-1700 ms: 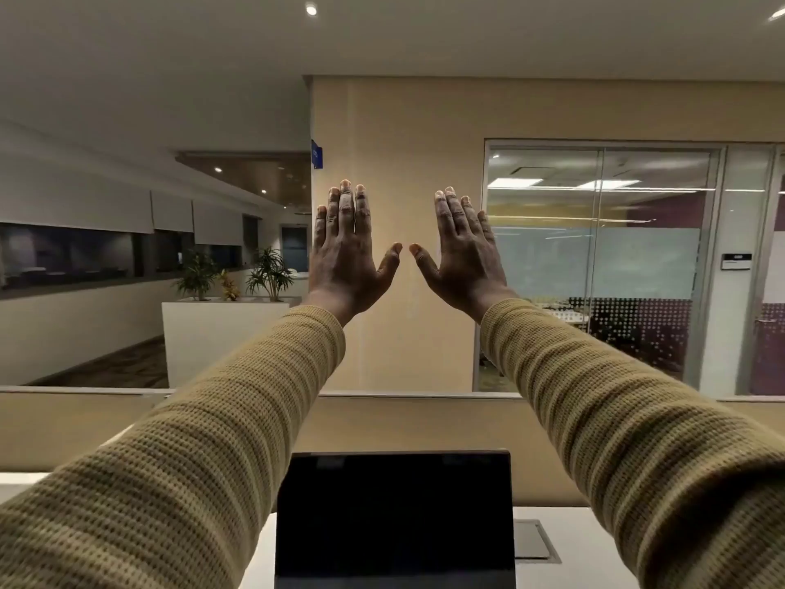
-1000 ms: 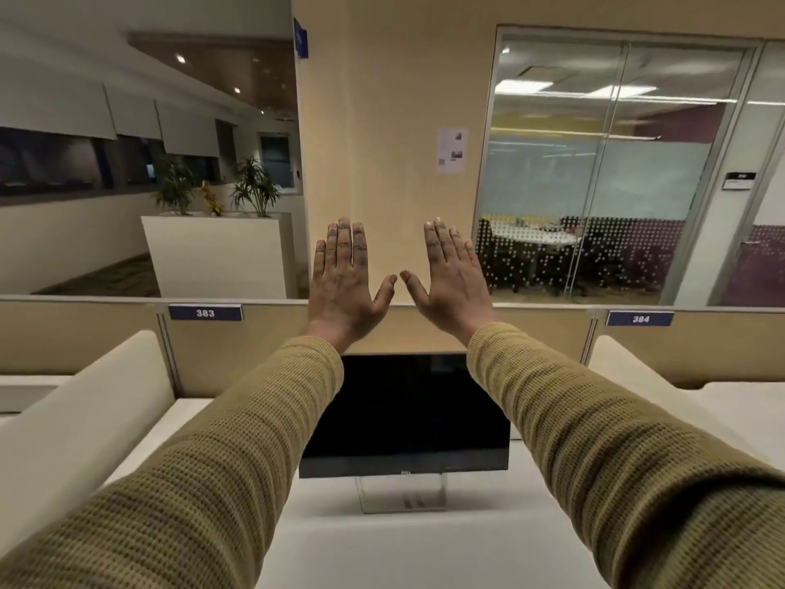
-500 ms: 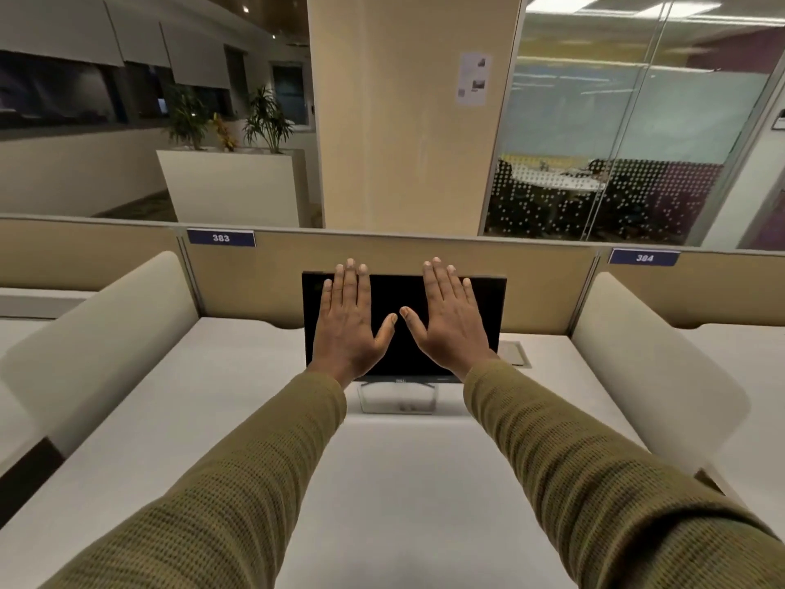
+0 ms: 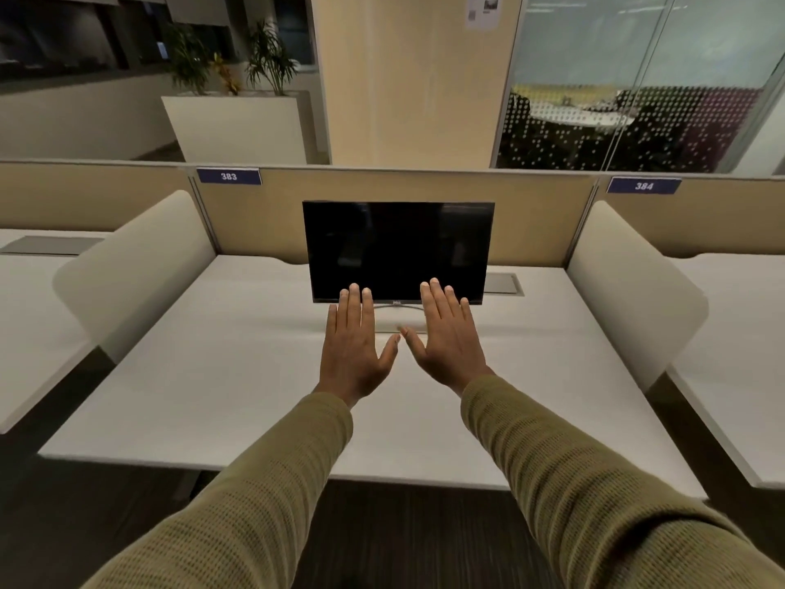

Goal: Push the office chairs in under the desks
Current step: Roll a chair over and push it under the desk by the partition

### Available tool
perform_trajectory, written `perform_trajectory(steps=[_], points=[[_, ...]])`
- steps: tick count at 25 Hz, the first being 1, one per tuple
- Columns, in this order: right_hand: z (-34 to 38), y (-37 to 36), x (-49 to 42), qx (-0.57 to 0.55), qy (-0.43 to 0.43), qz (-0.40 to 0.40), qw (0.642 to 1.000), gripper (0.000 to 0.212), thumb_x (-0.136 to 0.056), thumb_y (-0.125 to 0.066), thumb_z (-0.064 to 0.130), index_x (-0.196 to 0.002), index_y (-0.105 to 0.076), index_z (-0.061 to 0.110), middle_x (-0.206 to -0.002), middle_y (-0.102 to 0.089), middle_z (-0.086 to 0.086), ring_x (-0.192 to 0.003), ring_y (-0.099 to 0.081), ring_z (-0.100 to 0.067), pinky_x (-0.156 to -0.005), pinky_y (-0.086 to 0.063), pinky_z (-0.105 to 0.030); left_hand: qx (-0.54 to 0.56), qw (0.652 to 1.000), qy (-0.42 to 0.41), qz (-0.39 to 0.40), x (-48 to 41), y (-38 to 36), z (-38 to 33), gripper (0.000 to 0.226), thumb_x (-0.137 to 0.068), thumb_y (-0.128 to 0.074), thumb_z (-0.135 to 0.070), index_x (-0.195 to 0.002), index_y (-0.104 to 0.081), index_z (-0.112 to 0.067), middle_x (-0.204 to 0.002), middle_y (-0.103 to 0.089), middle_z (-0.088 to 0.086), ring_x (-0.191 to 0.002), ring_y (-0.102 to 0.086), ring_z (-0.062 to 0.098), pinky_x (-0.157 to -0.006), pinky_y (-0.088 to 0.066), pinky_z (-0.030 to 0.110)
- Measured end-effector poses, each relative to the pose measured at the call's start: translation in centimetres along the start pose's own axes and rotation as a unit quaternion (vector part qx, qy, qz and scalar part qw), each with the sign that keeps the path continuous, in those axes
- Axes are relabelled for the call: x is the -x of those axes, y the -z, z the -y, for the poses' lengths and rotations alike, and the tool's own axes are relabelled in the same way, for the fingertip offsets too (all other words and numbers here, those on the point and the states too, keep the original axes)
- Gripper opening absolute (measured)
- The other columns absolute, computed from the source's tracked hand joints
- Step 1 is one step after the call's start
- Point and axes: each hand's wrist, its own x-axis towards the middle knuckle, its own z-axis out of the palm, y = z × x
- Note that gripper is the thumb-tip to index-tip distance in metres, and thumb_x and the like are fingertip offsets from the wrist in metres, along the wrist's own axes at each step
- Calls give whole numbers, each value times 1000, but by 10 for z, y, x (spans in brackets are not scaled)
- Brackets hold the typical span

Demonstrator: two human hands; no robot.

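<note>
Head view: left hand (image 4: pixel 354 348) and right hand (image 4: pixel 447 341) spread flat, empty, above desk (image 4: pixel 212 397) near monitor (image 4: pixel 398 250).

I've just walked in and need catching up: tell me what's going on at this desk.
A person faces a white desk with both arms stretched forward. The left hand and right hand are flat, fingers straight, holding nothing, in front of a dark monitor. No office chair is in view, so no pushing shows yet.
</note>
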Motion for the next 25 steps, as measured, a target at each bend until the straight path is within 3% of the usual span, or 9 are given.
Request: perform_trajectory(steps=[4, 9, 17, 25], points=[[10, -16, 35, 10, -20, 37, 999, 77, -99, -30, 60, -158, -4, 19, -167, 0, -5, -153, 3, -26, -122, -5, -52, 0, 999, 9, 32, 35, -6, 2, 88, -95, -12, -71, -160, -1, -14, -169, 4, 10, -155, 10, 27, -124, 9, 41], [26, -40, 69, 14, -50, 84, 995, 76, -99, -28, 59, -158, 2, 20, -166, 6, -5, -153, 5, -27, -122, -2, -52, 9, 996, 27, 83, 75, -17, 21, 84, -98, -22, -66, -160, 7, -16, -168, 15, 8, -152, 21, 24, -117, 24, 35], [73, -102, 117, -4, -128, 160, 979, 78, -100, -28, 60, -157, 7, 20, -166, 10, -4, -153, 6, -26, -122, -1, -51, 41, 976, 68, 205, 161, -32, 83, 84, -99, -20, -64, -158, 17, -16, -166, 23, 9, -151, 24, 25, -125, 11, 45], [123, -150, 142, -23, -129, 195, 972, 78, -100, -32, 59, -158, 2, 20, -167, 2, -5, -153, 0, -27, -122, -3, -53, 51, 964, 100, 240, 232, -36, 136, 85, -97, -17, -65, -158, 11, -14, -168, 12, 13, -154, 16, 27, -125, 9, 45]])
